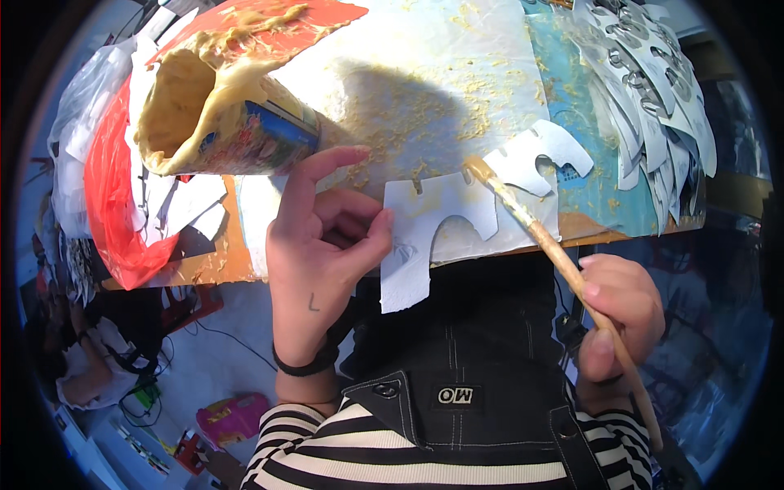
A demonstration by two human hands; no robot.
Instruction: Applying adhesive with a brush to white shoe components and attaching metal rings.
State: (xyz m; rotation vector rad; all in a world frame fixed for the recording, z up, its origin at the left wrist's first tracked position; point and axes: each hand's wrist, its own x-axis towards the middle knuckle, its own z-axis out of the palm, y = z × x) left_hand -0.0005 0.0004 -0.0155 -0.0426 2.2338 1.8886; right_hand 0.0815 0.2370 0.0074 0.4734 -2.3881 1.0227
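Note:
My left hand (331,245) pinches the left edge of a white cut-out piece (408,245) with notches and a rounded cutout. The piece lies partly over the table's near edge, and its lower part hangs free. In my right hand (621,306) is a long wooden-handled brush (551,241), fingers closed round the handle. Its glue-coated tip touches the upper right corner of the piece, by a small notch. Just right of the tip, a second white cut-out (543,155) lies on the table. Beyond my left hand, a tin (282,122) crusted with yellowish glue lies tilted, mouth to the left.
A glue-smeared white sheet (351,41) covers the table's middle. Overlapping white cut-outs (653,90) are layered at the far right, on a teal mat (608,192). A red plastic bag (114,196) hangs over the left edge. Orange-red material (318,24) with glue lies behind the tin.

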